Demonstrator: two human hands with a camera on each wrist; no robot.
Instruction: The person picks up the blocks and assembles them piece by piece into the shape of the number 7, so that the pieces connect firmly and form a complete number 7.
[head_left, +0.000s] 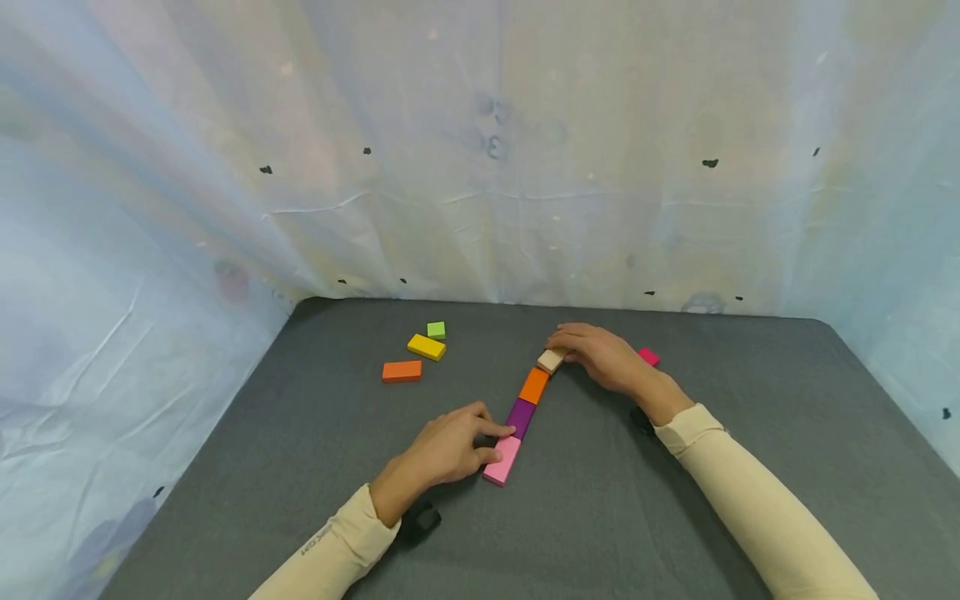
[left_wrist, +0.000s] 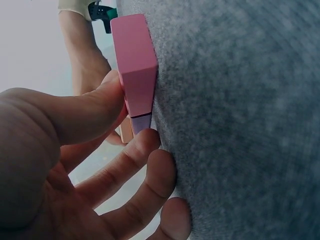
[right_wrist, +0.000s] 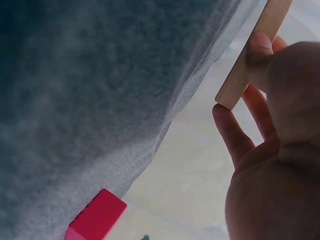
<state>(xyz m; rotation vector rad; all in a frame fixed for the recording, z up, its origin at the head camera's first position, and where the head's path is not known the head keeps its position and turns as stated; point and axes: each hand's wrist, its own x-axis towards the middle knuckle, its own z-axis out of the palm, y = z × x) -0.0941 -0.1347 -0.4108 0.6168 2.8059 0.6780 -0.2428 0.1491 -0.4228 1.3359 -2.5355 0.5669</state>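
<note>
A row of blocks slants across the grey table: a pink block [head_left: 502,461] nearest, then a purple block [head_left: 521,418], an orange block [head_left: 534,387] and a natural wood block [head_left: 551,360] at the far end. My left hand [head_left: 447,446] touches the near end, its straight index finger over the pink-purple joint and its thumb against the pink block. The left wrist view shows its other fingers spread by the cloth. With thumb and fingers, my right hand [head_left: 603,358] pinches the wood block, seen edge-on [right_wrist: 250,65] in the right wrist view.
Left of the row lie a red-orange block [head_left: 402,372], a yellow block [head_left: 427,347] and a small green block [head_left: 436,330]. A red block [head_left: 648,357] is partly hidden behind the right hand. Pale curtains [head_left: 495,167] hang behind the table [head_left: 247,467] and at its sides.
</note>
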